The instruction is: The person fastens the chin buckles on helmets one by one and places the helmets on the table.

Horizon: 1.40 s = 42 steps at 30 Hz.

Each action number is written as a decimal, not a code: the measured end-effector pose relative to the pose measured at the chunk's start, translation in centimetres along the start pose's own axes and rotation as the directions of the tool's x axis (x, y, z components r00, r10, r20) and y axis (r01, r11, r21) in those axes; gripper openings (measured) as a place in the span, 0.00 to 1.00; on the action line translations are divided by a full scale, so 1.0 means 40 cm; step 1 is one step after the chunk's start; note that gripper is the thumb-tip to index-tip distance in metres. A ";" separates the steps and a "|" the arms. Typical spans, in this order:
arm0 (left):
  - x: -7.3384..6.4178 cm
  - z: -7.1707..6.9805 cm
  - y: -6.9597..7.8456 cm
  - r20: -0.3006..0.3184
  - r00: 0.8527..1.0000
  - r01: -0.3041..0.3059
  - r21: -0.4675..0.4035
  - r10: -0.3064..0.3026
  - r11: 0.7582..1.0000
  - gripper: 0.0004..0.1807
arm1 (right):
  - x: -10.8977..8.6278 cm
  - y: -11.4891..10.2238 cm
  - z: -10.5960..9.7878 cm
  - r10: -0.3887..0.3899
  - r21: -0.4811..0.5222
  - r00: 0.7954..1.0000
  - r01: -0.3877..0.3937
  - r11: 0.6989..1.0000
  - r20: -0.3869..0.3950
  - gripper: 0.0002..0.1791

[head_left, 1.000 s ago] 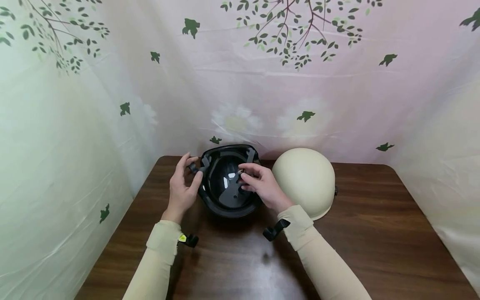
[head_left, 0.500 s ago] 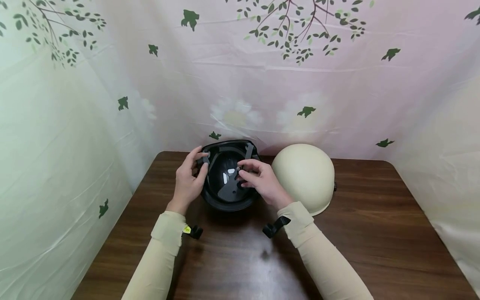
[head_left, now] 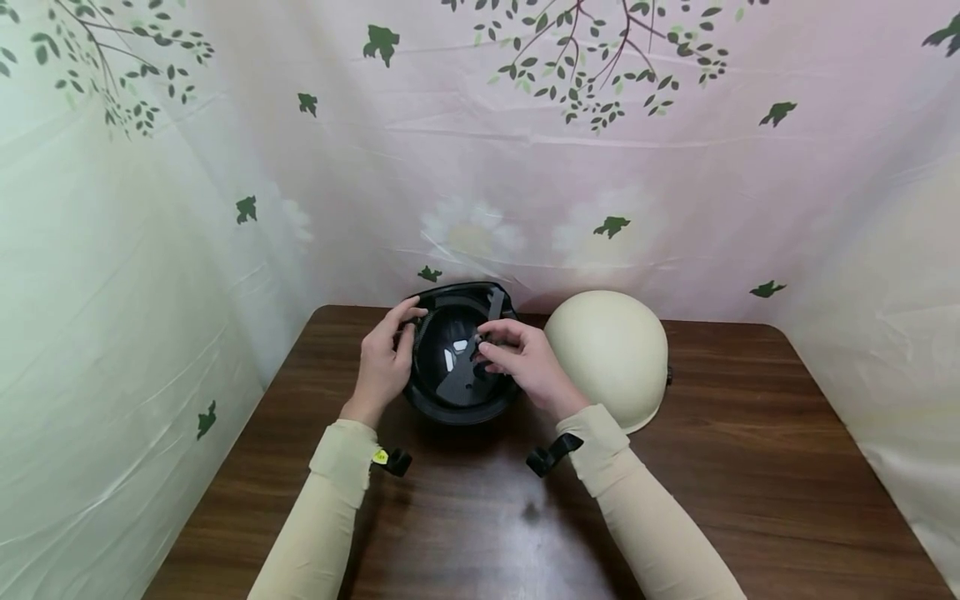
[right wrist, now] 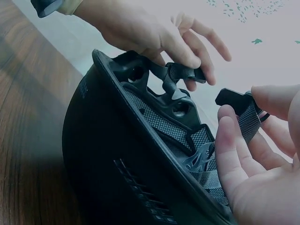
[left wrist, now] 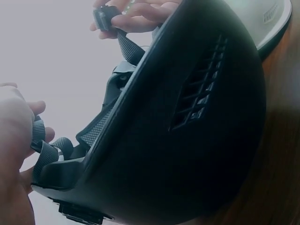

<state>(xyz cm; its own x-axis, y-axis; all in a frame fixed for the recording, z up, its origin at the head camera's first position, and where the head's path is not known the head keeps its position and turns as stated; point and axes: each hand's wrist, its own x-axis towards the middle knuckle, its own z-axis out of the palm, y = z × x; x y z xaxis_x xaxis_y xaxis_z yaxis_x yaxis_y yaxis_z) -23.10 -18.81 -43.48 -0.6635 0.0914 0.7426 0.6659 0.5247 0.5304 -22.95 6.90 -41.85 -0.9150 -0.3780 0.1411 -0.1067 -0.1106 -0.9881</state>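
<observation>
Left hand [head_left: 383, 358]: shifted inward to the black helmet's [head_left: 441, 354] rim, grasping one buckle [right wrist: 184, 72].
Right hand [head_left: 528, 365]: over that helmet, pinching the other buckle [right wrist: 234, 100].
Gap: apparently narrower between both.

Left hand [head_left: 386, 367] nearer right hand [head_left: 534, 368]
</observation>
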 end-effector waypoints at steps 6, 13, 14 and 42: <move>-0.002 0.004 0.000 0.018 1.000 -0.012 0.012 0.012 1.000 0.26 | 0.004 0.001 0.005 0.006 0.011 1.000 -0.006 1.000 0.012 0.18; 0.004 0.004 0.002 0.040 0.999 -0.016 0.022 0.015 1.000 0.30 | 0.007 0.000 0.010 -0.010 0.009 1.000 0.010 1.000 0.013 0.21; 0.004 0.004 0.002 0.046 0.999 -0.009 0.023 0.008 1.000 0.30 | 0.007 0.001 0.011 -0.013 0.011 1.000 0.013 1.000 0.008 0.21; -0.003 0.020 0.048 0.194 0.978 -0.109 0.175 0.075 0.979 0.18 | 0.012 0.005 0.028 -0.054 -0.077 0.998 0.052 0.996 -0.022 0.16</move>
<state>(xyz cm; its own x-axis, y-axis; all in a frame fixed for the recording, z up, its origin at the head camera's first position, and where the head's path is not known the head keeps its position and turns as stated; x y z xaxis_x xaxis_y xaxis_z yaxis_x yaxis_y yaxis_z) -22.01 -17.14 -42.88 -0.6654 0.2926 0.6867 0.6645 0.6513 0.3664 -22.98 5.66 -41.90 -0.9165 -0.3508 0.1924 -0.1833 -0.0592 -0.9813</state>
